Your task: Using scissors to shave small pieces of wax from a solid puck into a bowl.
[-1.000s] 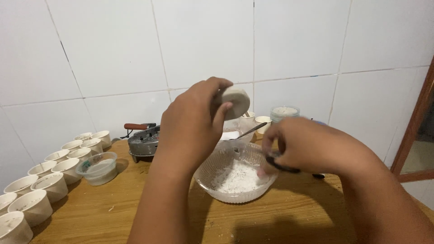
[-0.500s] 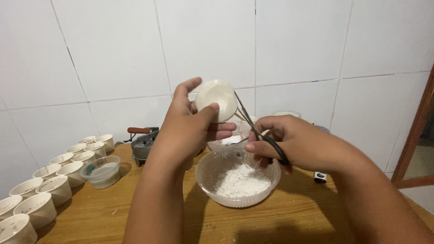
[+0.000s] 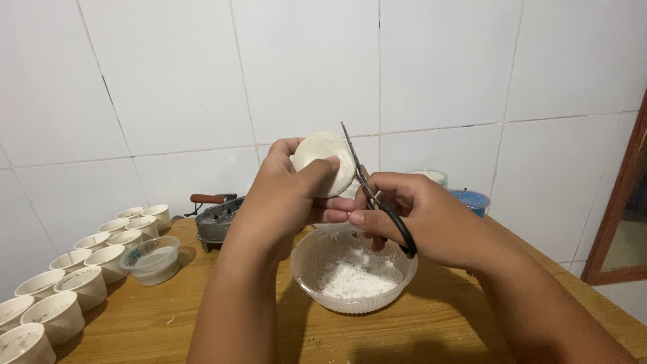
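Over wooden table [image 3: 438, 323], left hand [image 3: 286, 202] grips white disc [image 3: 325, 162]; right hand [image 3: 418, 216] clasps scissors [image 3: 377, 199].

Cups [image 3: 81, 266] left of bowl [image 3: 355, 269]; jars [image 3: 470, 199] seemingly behind

We see a home workshop: white tiled wall [image 3: 323, 67] beyond the hands, wooden table [image 3: 155, 317] below, filled white cups [image 3: 81, 259] left.
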